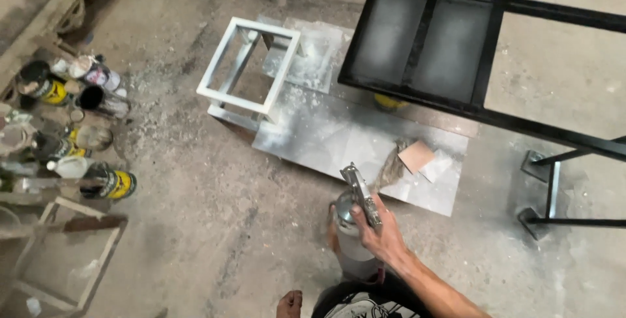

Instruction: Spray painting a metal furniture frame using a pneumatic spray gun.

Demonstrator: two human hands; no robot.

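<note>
**Spray gun held over the workshop floor, white frame ahead**

The spray gun (357,208), a metal gun with a cup below it, sits in the right hand (385,233), low in the middle of the head view. The fingers are wrapped tight round the gun's body, and its nozzle end points up and away from the person, toward the pale, overspray-dusted sheet (365,148) lying on the concrete floor (215,227). The left hand is not in view; only a bare foot (290,303) shows at the bottom edge.

On the far left corner of the sheet stands a small white-painted square frame (251,70), upright and well apart from the gun. A scrap of brown card (416,156) and a crumpled rag lie on the sheet nearer the gun. To the right, a larger black metal frame (456,50) rests raised on stands. Paint tins (107,184) cluster at the left, beside a bare wooden frame (65,253).

As I judge it, good spraying here would mean holding the gun level and square to the frame's bars, keeping an even stand-off, and sweeping past each edge before letting off the trigger, so that paint does not pool at the corners.
</note>
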